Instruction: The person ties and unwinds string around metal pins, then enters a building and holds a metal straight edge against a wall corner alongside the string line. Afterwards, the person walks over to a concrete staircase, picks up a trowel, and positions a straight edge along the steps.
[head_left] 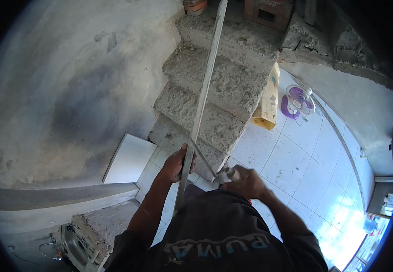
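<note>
My left hand (176, 164) is closed around a long, straight, pale bar (204, 86), near its lower end. The bar slants up over the rough concrete stairs (214, 84), with its top near the upper edge of the view. My right hand (247, 182), slightly blurred, grips the handle of a hand tool with a long thin blade (204, 158). The blade is seen almost edge-on, and its far end reaches the bar just above my left hand. Whether it is a saw or a trowel, I cannot tell.
A white panel (131, 161) leans on the stained plaster wall (79, 90) at left. Beyond the stairs' right edge, a yellow patterned board (269, 102) and a purple fan (299, 99) stand on the tiled floor (291, 154). A metal sink (73, 245) is at lower left.
</note>
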### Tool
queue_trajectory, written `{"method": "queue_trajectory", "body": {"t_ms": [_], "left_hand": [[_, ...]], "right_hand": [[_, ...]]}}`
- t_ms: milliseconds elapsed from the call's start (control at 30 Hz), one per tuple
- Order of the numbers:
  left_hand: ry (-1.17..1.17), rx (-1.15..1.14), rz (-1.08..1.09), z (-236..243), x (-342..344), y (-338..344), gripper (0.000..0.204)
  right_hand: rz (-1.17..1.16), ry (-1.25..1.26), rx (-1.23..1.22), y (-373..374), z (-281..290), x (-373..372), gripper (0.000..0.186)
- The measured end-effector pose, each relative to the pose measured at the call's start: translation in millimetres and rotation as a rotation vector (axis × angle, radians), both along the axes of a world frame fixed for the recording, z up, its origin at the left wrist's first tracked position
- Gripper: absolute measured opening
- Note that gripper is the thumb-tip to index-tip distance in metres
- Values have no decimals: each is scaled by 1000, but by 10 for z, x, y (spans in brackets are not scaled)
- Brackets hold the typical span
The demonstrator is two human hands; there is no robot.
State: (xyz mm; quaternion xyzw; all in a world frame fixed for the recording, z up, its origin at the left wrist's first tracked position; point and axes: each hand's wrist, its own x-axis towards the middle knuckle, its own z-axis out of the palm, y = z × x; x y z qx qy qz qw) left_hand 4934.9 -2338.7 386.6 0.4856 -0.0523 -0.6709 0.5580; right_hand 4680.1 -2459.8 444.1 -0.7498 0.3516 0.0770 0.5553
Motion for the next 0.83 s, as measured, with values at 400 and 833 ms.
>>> {"method": "queue_trajectory", "body": {"t_ms": [400,833], "left_hand": [[-76,-10,-79,-169,396,57,49],[122,-119,-136,-89,691,134,56]], "right_hand": [[-262,-76,167,702,-289,193,35],[-64,28,-646,658,-620,425,30]]}}
